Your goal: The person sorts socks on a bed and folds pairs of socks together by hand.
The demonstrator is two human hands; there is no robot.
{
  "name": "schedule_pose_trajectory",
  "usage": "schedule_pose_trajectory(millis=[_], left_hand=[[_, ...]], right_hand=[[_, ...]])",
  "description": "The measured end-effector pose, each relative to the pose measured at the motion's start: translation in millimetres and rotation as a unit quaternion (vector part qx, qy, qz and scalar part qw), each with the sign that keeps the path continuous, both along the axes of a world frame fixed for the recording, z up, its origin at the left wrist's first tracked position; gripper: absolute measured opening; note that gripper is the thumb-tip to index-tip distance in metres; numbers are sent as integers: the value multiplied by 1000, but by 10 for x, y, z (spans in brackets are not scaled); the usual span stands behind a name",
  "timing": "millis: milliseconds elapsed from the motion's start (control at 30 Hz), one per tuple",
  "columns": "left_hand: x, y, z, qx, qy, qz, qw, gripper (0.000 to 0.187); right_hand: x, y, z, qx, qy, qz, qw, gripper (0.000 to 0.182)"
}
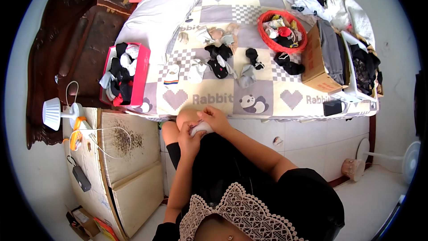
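Observation:
Above my lap, a small white bundle, by its look a folded sock (pixel 203 128), sits between both hands. My left hand (pixel 189 137) is wrapped round its left side. From the right, my right hand (pixel 215 119) grips its upper edge with bent fingers. On the bed in front of me lie loose socks: a white one with rainbow stripes (pixel 171 75), a plain white one (pixel 196 71), a grey one (pixel 247 76) and several black ones (pixel 218 52). Black socks (pixel 289 64) also lie farther right.
A pink box (pixel 141 75) of socks stands at the bed's left, beside a pillow (pixel 154 11). To the right are a red basket (pixel 263 40) of socks, a cardboard box (pixel 314 58) of clothes and a phone (pixel 332 107). A lamp (pixel 51 113) tops the left cabinet (pixel 133 169).

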State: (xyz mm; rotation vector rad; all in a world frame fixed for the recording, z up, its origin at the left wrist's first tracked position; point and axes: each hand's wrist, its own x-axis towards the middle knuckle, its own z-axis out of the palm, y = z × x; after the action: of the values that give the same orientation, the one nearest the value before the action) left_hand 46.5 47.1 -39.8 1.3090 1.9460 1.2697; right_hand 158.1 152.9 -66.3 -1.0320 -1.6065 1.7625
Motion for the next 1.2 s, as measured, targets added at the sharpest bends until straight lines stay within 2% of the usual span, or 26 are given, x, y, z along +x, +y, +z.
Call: schedule_pose_trajectory(millis=[33,67,100,133,200,267,333,367,400,467,500,533,567,600,633,700,733,800,900,967,1000,1067,1100,1133,1200], left_hand=[[-44,-19,-11,23,-101,1,995,33],[-87,-21,-24,46,-200,2,979,34],[-111,14,134,62,-287,31,956,35],[-161,16,145,71,-282,34,956,35],[-295,3,157,31,-286,-12,958,32],[-300,47,227,60,-253,-38,965,30],[-267,86,404,18,-281,-15,959,31],[-263,126,413,50,-182,-23,982,31],[-242,148,476,56,-179,-21,982,31],[-192,169,637,22,102,-5,995,34],[-172,197,666,59,156,-4,986,36],[-158,186,653,32,189,1,981,35],[-164,184,528,41,211,8,977,32],[-172,192,387,50,232,14,971,30],[-154,196,329,55,234,19,971,30],[-114,224,247,63,264,102,957,29],[-90,246,300,65,265,103,957,29],[-61,269,390,68,255,187,946,26],[-158,299,357,115,276,214,930,23],[-120,312,407,115,243,185,945,22],[-78,316,430,113,209,160,958,21],[-30,353,320,125,237,111,957,18],[14,390,299,142,262,80,951,17],[50,419,274,160,287,52,943,17],[131,474,265,146,281,1,949,21]], right_hand=[[35,38,-64,-148,59,66,985,28],[65,53,-122,-145,62,66,985,28],[87,49,-157,-209,131,94,964,29],[109,54,-127,-269,197,126,934,32],[124,13,-70,-311,250,183,898,49],[128,9,132,-284,279,208,893,47],[96,74,237,-288,281,194,895,42],[84,81,263,-305,282,170,894,38],[79,78,221,-300,282,175,894,38],[18,73,38,-270,221,61,935,24],[-42,51,62,-203,206,6,957,14],[-56,27,89,-199,207,15,958,14],[-36,12,120,-19,122,-10,992,13],[-25,-10,228,164,34,-37,985,13],[-66,-67,317,257,25,-76,963,13],[-126,-206,474,309,4,-101,946,12],[-143,-266,556,355,-21,-128,926,11],[-180,-303,651,379,-22,-131,916,11],[-201,-328,640,340,-27,-132,931,15],[-132,-316,545,351,-6,-19,936,22],[-154,-321,444,345,-14,-34,938,22],[-218,-333,200,219,71,-183,956,39],[-75,-258,278,-110,179,-73,975,47],[-2,-204,346,-113,178,-87,974,47],[108,-95,422,-232,264,-91,932,53]])
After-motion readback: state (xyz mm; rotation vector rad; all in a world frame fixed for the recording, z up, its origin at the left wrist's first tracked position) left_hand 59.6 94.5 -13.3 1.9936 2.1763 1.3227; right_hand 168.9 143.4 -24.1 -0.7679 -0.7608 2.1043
